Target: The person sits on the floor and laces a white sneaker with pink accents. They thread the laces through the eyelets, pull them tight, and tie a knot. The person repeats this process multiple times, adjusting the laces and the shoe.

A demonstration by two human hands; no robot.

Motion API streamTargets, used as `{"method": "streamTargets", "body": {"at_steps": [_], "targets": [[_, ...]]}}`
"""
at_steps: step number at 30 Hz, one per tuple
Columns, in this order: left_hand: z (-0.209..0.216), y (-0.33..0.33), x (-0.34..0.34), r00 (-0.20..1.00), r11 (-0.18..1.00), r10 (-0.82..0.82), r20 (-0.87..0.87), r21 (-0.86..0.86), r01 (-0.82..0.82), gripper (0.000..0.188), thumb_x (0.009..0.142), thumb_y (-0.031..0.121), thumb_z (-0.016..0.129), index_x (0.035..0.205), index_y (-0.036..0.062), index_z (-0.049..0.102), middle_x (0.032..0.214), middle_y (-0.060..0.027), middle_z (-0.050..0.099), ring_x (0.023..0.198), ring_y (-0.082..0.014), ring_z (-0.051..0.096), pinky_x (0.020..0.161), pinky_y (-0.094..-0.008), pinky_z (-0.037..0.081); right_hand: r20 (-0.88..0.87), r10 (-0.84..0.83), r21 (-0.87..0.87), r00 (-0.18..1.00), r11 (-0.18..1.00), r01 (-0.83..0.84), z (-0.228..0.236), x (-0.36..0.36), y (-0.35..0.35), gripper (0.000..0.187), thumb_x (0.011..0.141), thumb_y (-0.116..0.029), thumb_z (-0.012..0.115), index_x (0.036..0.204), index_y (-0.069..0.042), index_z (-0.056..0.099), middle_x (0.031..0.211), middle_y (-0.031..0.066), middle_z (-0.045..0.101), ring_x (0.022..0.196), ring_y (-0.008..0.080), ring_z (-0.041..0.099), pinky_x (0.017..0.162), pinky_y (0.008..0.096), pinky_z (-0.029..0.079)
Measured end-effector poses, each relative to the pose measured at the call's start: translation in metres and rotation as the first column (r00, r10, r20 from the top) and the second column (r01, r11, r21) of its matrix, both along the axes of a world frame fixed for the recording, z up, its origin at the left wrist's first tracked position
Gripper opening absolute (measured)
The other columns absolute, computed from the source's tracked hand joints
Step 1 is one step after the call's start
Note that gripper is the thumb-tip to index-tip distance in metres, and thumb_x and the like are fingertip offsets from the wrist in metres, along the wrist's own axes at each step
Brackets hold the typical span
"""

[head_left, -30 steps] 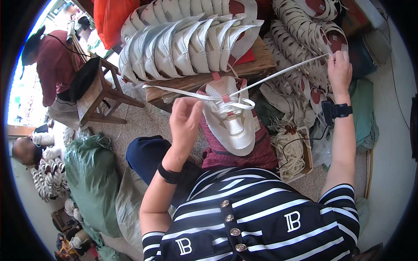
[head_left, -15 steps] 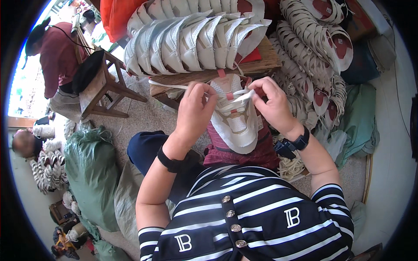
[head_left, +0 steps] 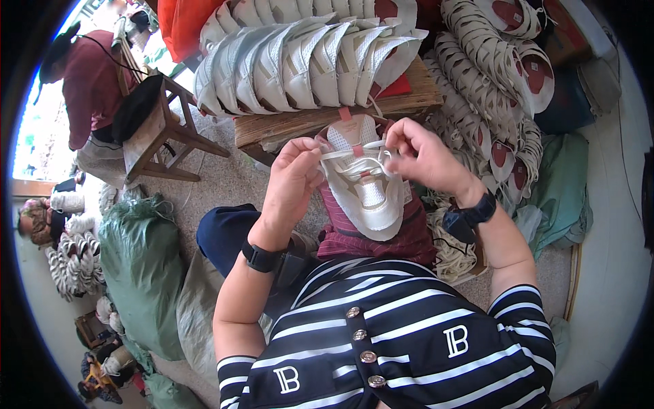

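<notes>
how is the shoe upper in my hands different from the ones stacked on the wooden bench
The upper in the hands lies flat and alone on a maroon cloth, face up; the stacked uppers stand on edge, overlapped in a row on the bench. A white lace runs across the held one, pinched by the left hand and right hand; the stack shows none. Both are white with beige panels.

Shoe workshop, probably, stacked white uppers [head_left: 306, 65]
</notes>
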State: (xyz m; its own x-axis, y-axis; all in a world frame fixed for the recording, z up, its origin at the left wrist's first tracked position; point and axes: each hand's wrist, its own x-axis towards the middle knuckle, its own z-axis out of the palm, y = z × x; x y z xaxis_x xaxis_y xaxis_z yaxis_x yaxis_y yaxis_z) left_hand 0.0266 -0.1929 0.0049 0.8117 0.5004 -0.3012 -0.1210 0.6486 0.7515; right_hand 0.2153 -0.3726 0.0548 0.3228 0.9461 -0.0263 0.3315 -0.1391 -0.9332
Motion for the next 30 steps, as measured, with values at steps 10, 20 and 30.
{"method": "streamTargets", "body": {"at_steps": [10,20,30], "targets": [[0.006,0.022,-0.012,0.981,0.975,0.191,0.019,-0.116,-0.188,0.011,0.093,0.002,0.057,0.099,0.011,0.06,0.07,0.008,0.046,0.055,-0.0028,0.033,0.054,-0.0219,0.029,-0.226,0.054,-0.165,0.973,0.982,-0.093,-0.023,0.018,-0.006,0.017,0.1,-0.017,0.059,0.096,-0.001,0.065,0.084,-0.0029,0.059,0.074,0.0048,0.052,0.067,0.0238,0.045],[0.0,-0.003,-0.021,0.985,0.44,0.173,-0.006,0.895,-0.072,0.019,0.089,-0.001,0.065,0.107,0.0049,0.062,0.083,0.0033,0.048,0.07,-0.007,0.045,0.065,-0.0203,0.039,0.575,-0.038,0.044,0.818,0.999,0.016,-0.007,0.008,0.023,0.018,0.084,-0.018,0.071,0.094,-0.004,0.064,0.093,0.0126,0.055,0.083,0.0292,0.059,0.073,0.0367,0.048],[0.013,0.004,-0.004,0.953,0.188,-0.08,-0.291,0.935,0.301,0.016,0.082,0.002,0.072,0.097,0.007,0.068,0.084,-0.0076,0.049,0.075,-0.0218,0.054,0.066,-0.0344,0.046,-0.025,0.003,-0.082,1.0,0.997,-0.005,-0.007,0.012,0.03,0.006,0.095,-0.008,0.061,0.099,-0.003,0.059,0.079,-0.005,0.053,0.07,0.0002,0.048,0.06,0.02,0.039]]}}
